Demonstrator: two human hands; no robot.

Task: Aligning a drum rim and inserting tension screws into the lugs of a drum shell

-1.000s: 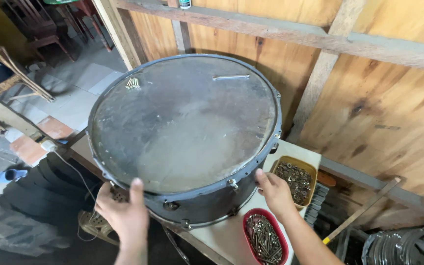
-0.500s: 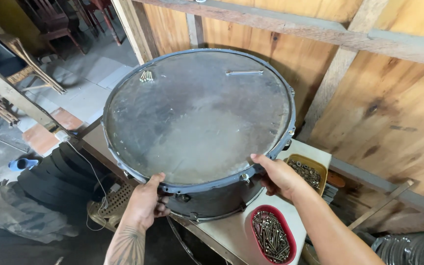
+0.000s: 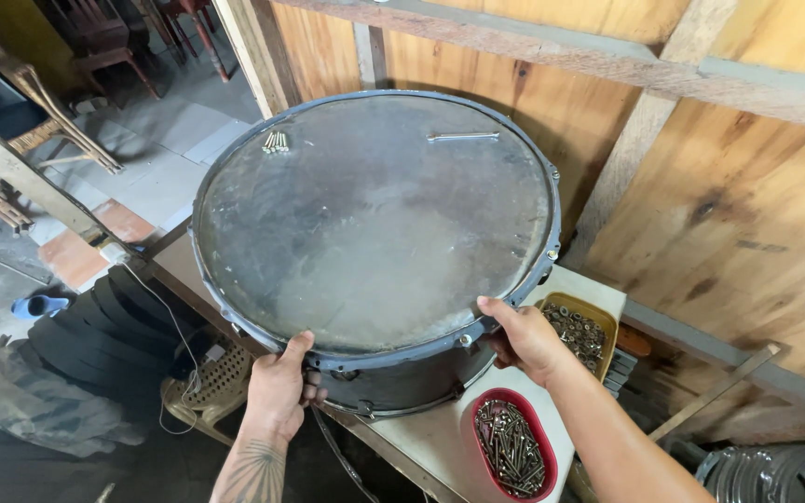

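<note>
A large dark drum [image 3: 375, 224] with a worn grey head lies flat on a white table [image 3: 440, 442]. My left hand [image 3: 281, 391] grips its near rim, thumb on top. At the near right rim my right hand [image 3: 525, 337] holds the hoop and shell. A small bundle of bolts [image 3: 276, 142] and a slim metal wrench [image 3: 463, 136] rest on the drum head at the far side.
A red oval tray of screws [image 3: 512, 447] and a yellow tray of small metal parts [image 3: 581, 331] sit on the table by my right hand. Wooden plank wall behind and to the right. Stacked dark hoops [image 3: 95, 326], a beige crate [image 3: 207, 387] and chairs lie left.
Both hands have closed onto the drum's near rim. The view has shifted left, so the drum sits further right and closer in the picture.
</note>
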